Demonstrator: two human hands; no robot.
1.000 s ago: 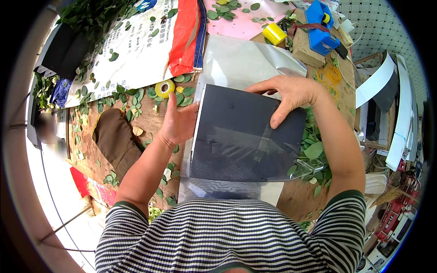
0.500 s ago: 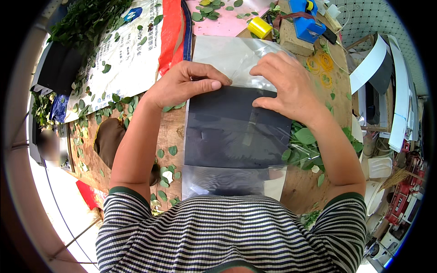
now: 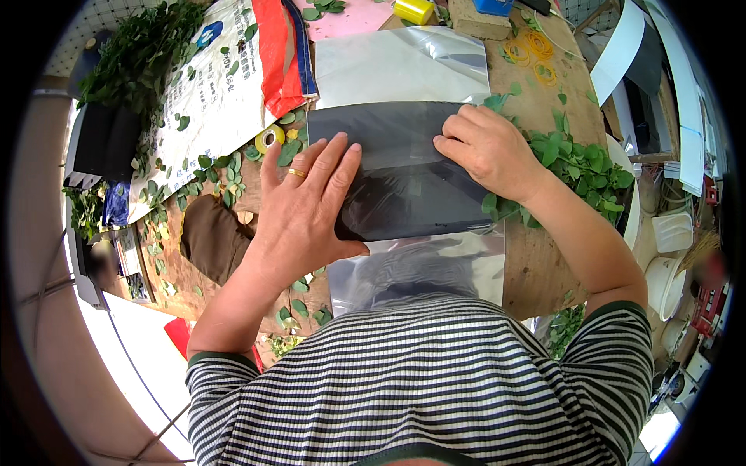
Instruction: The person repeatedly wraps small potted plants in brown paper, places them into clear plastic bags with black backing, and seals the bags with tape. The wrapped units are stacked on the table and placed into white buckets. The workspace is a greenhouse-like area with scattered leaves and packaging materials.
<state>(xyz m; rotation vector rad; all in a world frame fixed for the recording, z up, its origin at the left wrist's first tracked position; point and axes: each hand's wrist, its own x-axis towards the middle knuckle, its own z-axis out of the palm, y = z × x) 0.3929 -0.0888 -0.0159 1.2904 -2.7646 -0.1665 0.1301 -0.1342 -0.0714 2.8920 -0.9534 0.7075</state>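
Note:
A dark grey-black sheet (image 3: 412,203) lies in front of me, with creased, shiny clear plastic film over part of it. More clear film (image 3: 400,66) stretches out beyond its far edge, and another stretch of film (image 3: 435,260) reaches toward my body. My left hand (image 3: 307,194) rests with fingers spread on the left side of the sheet, the thumb at its near left corner. At the right side, my right hand (image 3: 493,151) has its fingers curled in a pinch on the film over the sheet. The fingertips are partly hidden.
Green leafy stems (image 3: 583,167) lie beside my right forearm. A roll of tape (image 3: 269,138) and loose leaves are left of the sheet, near a brown cloth item (image 3: 214,237). Yellow rubber bands (image 3: 536,50) and a yellow roll (image 3: 413,11) lie at the far side.
My left hand has gone from fingers bent at the far edge to lying spread on the sheet's left side. My right fingers have closed. The sheet appears farther up in view, and the tape roll shows.

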